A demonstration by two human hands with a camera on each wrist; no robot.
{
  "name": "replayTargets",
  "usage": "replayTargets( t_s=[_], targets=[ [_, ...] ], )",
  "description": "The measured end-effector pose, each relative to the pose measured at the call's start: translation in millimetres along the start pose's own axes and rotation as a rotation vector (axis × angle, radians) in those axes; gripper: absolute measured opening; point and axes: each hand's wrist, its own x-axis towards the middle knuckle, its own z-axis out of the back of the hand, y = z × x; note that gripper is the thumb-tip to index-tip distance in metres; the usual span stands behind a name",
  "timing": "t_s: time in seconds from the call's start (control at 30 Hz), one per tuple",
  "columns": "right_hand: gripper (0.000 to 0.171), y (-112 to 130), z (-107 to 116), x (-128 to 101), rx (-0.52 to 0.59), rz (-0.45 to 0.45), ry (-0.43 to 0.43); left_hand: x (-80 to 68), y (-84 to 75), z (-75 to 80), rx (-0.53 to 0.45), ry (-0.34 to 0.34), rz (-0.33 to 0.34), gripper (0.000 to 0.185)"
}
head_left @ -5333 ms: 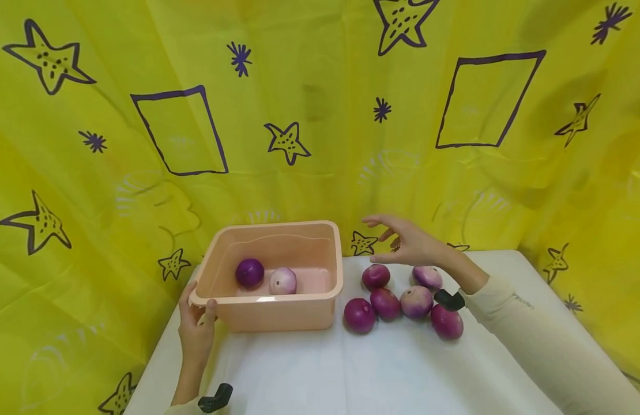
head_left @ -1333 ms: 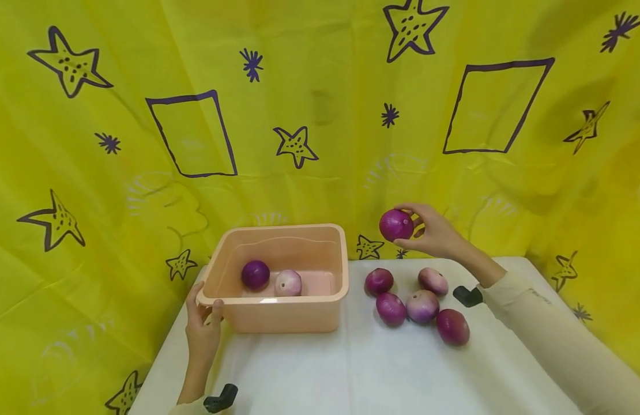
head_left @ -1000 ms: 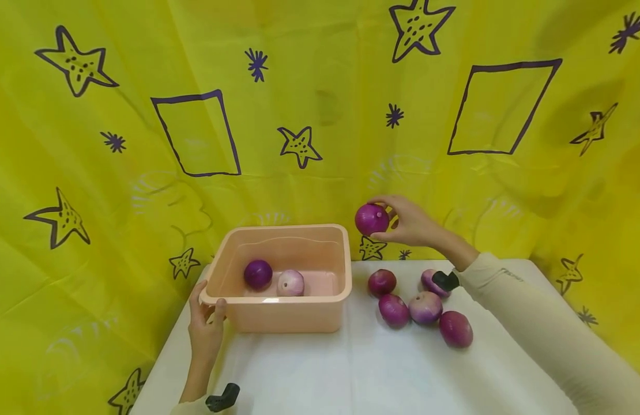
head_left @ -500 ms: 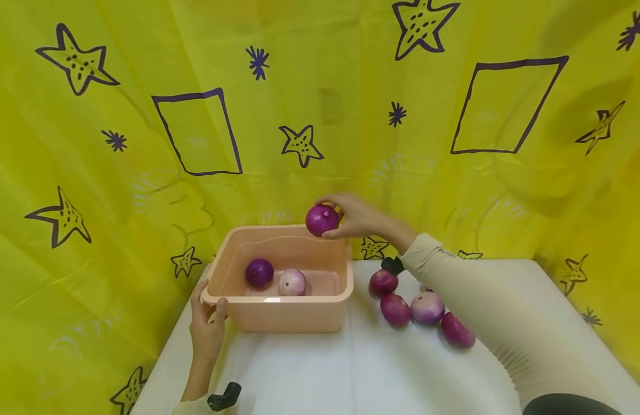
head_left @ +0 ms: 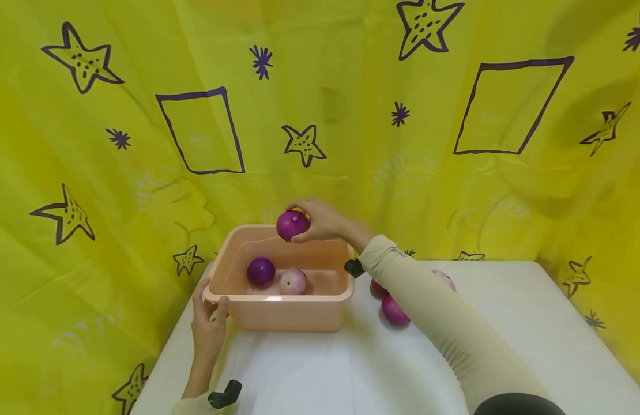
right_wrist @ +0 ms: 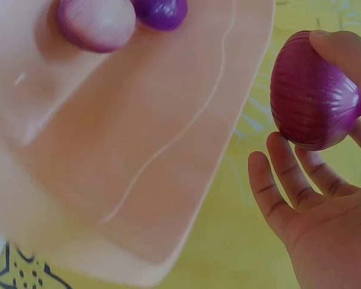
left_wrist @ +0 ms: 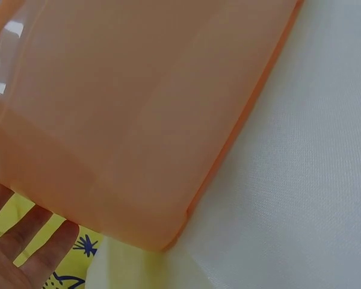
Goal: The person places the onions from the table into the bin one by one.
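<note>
The head camera sits up high and looks forward and down. It is far enough back to see the whole white table (head_left: 351,369), the peach tub (head_left: 278,314) and the yellow cloth wall (head_left: 351,86) behind.

The left wrist camera is very close to the tub's (left_wrist: 126,120) outer side, low by the table (left_wrist: 313,180). The tub fills most of its picture.

The right wrist camera looks down from above the tub's (right_wrist: 186,198) far rim, very near. It sees inside the tub.

All three views share the tub. The head and left wrist views also share the table.
</note>
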Motion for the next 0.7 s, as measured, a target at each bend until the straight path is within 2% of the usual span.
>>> replayTargets(
  t_s=[0.3,0.53,0.7],
  targets=[
    [0.067,5.1,-11.4,4.9,0.052,-0.011,0.014,-0.7,0.4,-0.7,-0.010,0.003,0.004,0.060],
    [0.068,5.1,-16.3,2.8,0.051,-0.027,0.022,-2.5,-1.7,-0.4,-0.011,0.012,0.003,0.061],
    [0.077,2.8,-16.9,3.9,0.037,-0.057,0.029,-1.7,-2.2,-0.9,-0.009,0.013,0.006,0.061]
  ],
)
